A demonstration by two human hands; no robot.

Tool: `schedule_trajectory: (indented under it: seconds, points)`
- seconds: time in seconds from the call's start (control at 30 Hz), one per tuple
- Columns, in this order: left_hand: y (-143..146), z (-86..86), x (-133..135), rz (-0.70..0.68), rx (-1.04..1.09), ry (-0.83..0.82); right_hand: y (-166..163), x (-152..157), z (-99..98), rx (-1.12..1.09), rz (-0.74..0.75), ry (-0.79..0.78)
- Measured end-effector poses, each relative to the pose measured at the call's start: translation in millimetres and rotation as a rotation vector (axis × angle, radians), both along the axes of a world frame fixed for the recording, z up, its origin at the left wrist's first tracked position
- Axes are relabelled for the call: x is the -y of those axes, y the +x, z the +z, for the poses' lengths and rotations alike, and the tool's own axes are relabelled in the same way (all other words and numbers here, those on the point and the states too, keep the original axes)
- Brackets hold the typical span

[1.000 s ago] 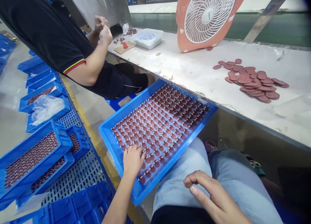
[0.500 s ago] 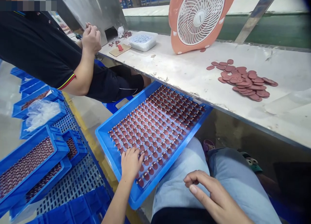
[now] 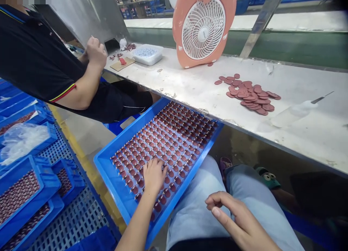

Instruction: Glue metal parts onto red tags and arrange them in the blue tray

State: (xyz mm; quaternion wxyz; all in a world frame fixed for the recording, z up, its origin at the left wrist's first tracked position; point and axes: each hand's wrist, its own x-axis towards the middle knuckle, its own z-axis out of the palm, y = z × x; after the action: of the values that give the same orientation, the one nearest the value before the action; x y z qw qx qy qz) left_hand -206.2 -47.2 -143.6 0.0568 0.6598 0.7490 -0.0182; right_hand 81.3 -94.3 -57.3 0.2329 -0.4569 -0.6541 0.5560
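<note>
A blue tray [image 3: 112,178] rests tilted on my lap and against the bench edge, filled with rows of small dark-red pieces [image 3: 174,135]. My left hand [image 3: 153,175] lies on the near rows, fingers curled down onto the pieces; what it grips, if anything, is hidden. My right hand [image 3: 239,218] rests on my right thigh with fingers loosely apart and holds nothing.
A pile of dark-red discs [image 3: 250,95] lies on the metal bench [image 3: 312,131], beside a clear squeeze bottle [image 3: 293,113]. A pink fan [image 3: 203,28] stands behind. A seated person in black [image 3: 40,58] works at the far left. Stacked blue trays [image 3: 24,185] fill the floor.
My left hand has slid a little further up the rows in the tray. My view has shifted, so tray and bench appear lower and further left. My right hand stays put.
</note>
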Motion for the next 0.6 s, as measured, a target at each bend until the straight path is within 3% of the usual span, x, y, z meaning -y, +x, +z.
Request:
schedule_trajectory:
  seconds: [0.4,0.6]
  points:
    - [4,3.3,-1,0.026,0.014,0.023,6,-3,-3.0,-0.025,-0.028,-0.013]
    - [20,8.5,-28,0.054,0.056,0.142,13,-3,-5.7,-0.017,-0.052,-0.082]
